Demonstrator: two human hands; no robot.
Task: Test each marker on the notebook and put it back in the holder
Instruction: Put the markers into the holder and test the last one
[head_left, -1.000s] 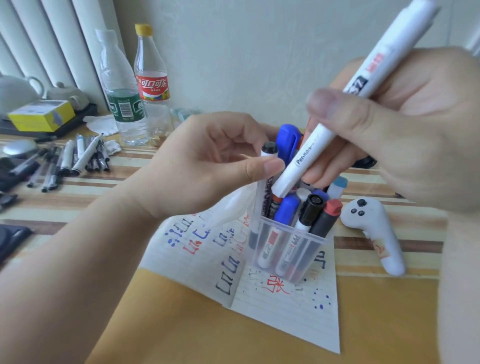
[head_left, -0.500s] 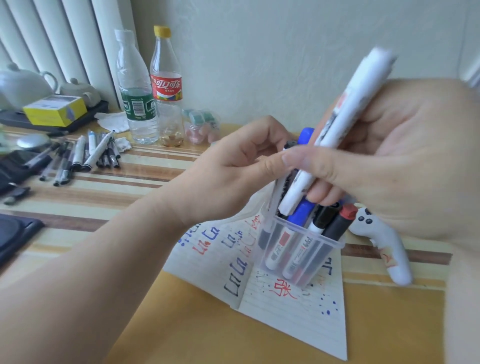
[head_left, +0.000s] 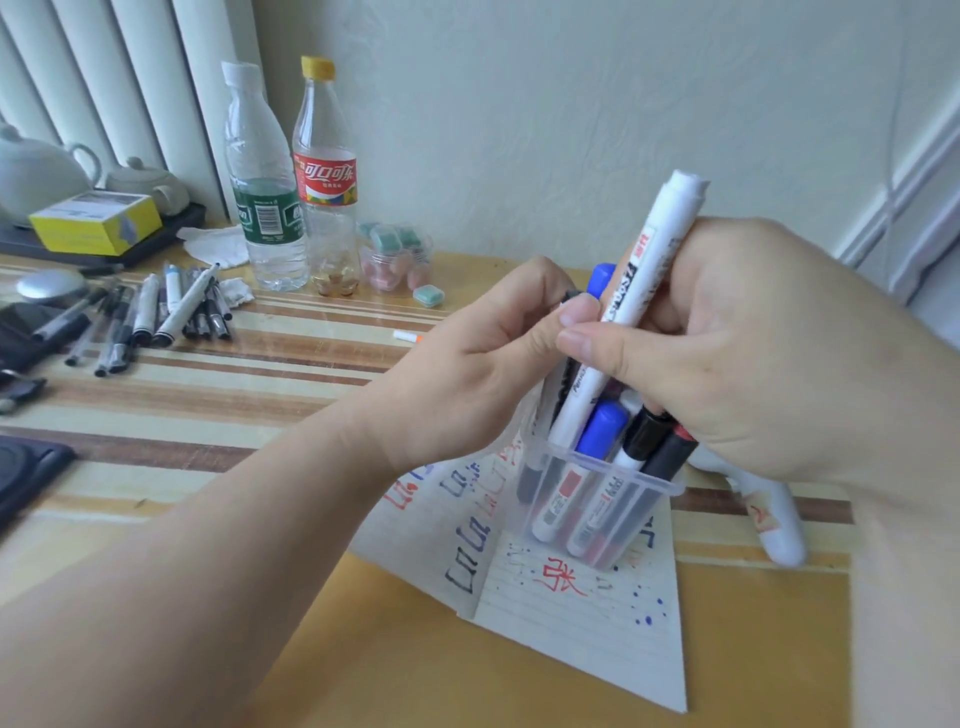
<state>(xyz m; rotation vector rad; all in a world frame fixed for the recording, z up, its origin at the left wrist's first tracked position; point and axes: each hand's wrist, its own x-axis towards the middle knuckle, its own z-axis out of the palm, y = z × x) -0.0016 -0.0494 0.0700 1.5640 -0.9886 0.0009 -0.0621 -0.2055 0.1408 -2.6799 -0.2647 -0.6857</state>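
A clear plastic holder stands on the open notebook, which carries red, blue and black scribbles. Several markers with blue, black and red caps lean inside the holder. My right hand grips a white marker, tilted, its lower end down among the others at the holder's mouth. My left hand pinches the top of a black-capped marker that stands in the holder's left side. The two thumbs almost touch.
Two plastic bottles stand at the back by the wall, with a small tub of pink and green pieces beside them. A pile of pens lies at the left. A white controller lies right of the holder, partly hidden.
My right hand has lowered the white marker, and its end now reaches deeper among the markers at the holder's mouth. My left hand stays on the black-capped marker. The view has shifted.
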